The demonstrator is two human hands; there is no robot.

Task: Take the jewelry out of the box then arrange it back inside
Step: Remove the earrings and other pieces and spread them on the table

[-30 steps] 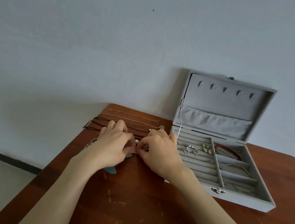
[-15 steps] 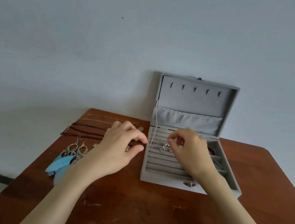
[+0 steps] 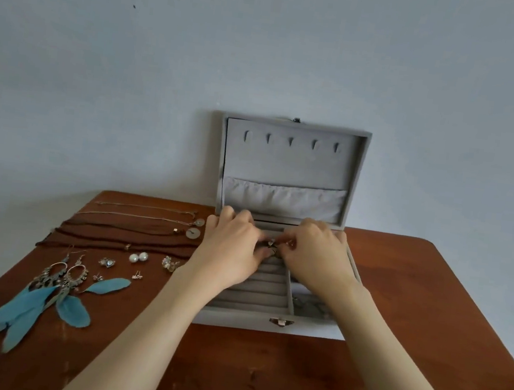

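A grey velvet jewelry box stands open on the table, its lid leaning back against the wall. Both of my hands are over its ring rows. My left hand and my right hand meet fingertip to fingertip, each pinching small silver earrings between them. Left of the box lie blue feather earrings, pearl studs, small silver studs, a flower earring, brown cord necklaces and thin chains with round pendants. My right hand hides most of the box's right compartments.
The brown wooden table butts against a pale wall. Its left edge runs close to the feather earrings. The box's clasp faces me at the front.
My left hand has moved right from the table into the box and joined my right hand at the ring rows. The view has shifted, so the box sits in the middle.
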